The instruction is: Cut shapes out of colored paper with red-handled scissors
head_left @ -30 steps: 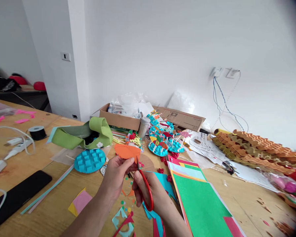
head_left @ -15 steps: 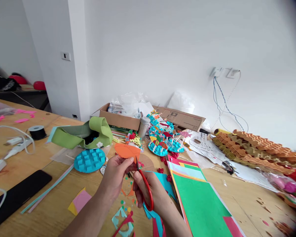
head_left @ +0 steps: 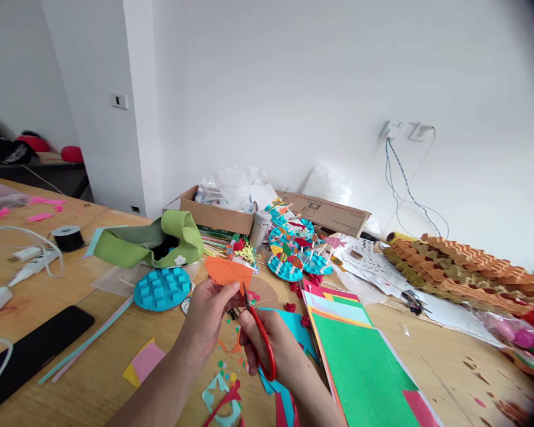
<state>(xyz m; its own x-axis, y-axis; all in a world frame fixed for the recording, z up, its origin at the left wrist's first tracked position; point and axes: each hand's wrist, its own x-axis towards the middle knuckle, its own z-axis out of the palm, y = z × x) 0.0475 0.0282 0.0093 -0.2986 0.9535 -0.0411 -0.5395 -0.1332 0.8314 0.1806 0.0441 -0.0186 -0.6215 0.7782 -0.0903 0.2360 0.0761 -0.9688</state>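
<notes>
My left hand [head_left: 209,311] pinches a piece of orange paper [head_left: 226,273] between thumb and fingers, holding it above the table. Faint curved outlines show on the paper. A pair of scissors with red handles [head_left: 267,341] is in my right hand [head_left: 267,335], whose fingers are wrapped round the grips. The dark blades point up and away, with their tips at the paper's lower right edge. Below my hands lie paper scraps [head_left: 222,398] in light blue, red and orange, along with small coloured dots.
Right of my hands lies a stack of coloured sheets, green on top [head_left: 360,367]. A blue studded oval [head_left: 162,289] and a green felt band [head_left: 146,243] are to the left, near a black phone [head_left: 40,356]. Behind stand a cardboard box [head_left: 222,218] and decorated blue discs [head_left: 285,267].
The orange paper has shifted slightly left and tilted in my left hand. My right hand and the scissors have barely moved.
</notes>
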